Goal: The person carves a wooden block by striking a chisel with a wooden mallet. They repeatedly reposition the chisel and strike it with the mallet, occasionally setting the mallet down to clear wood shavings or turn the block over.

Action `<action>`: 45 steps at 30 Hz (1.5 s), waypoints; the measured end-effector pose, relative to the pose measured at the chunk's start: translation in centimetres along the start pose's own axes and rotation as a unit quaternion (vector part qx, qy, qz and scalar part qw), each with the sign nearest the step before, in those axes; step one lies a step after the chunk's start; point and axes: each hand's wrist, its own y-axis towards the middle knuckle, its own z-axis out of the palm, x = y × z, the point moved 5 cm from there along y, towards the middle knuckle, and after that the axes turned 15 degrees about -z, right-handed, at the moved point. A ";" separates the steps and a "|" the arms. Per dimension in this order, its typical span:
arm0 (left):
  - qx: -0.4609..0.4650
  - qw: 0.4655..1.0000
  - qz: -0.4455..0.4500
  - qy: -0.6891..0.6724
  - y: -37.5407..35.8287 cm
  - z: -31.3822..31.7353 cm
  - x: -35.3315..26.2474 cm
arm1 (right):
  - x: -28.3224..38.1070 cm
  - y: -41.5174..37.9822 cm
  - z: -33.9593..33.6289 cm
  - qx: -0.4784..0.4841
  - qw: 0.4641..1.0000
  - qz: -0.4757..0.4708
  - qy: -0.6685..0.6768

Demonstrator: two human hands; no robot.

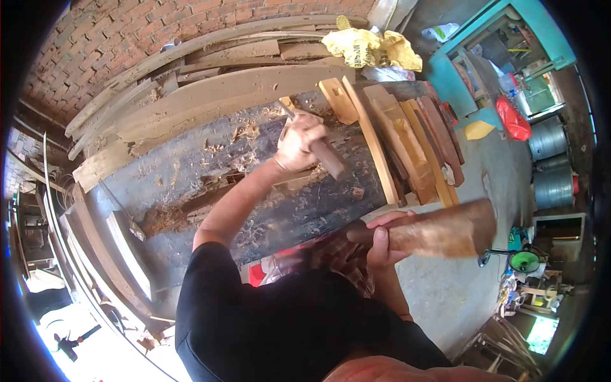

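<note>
My left hand [301, 141] is wrapped round a brown wooden handle [329, 158], above the dark, worn workbench [280, 204]. A thin shank points from that fist toward a small wood piece [287, 104] at the back of the bench. To the right, past the bench's near edge, my right hand [386, 245] grips a thick wooden mallet [445, 230], slightly blurred and lying roughly level. Its narrow handle end shows left of my fingers. Wood shavings [245, 132] are scattered over the bench top.
Several long boards [407, 143] lie side by side at the bench's right end. Curved planks [203, 95] line the back, below a brick wall [127, 44]. A yellow bag [375, 49] sits at the back. More planks [105, 254] stand at left; a green fan [524, 261] is at right.
</note>
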 end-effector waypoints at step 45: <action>0.125 0.982 -0.097 0.106 -14.1 6.3 -6.8 | -2.2 -17.0 2.8 0.093 0.972 0.161 -0.143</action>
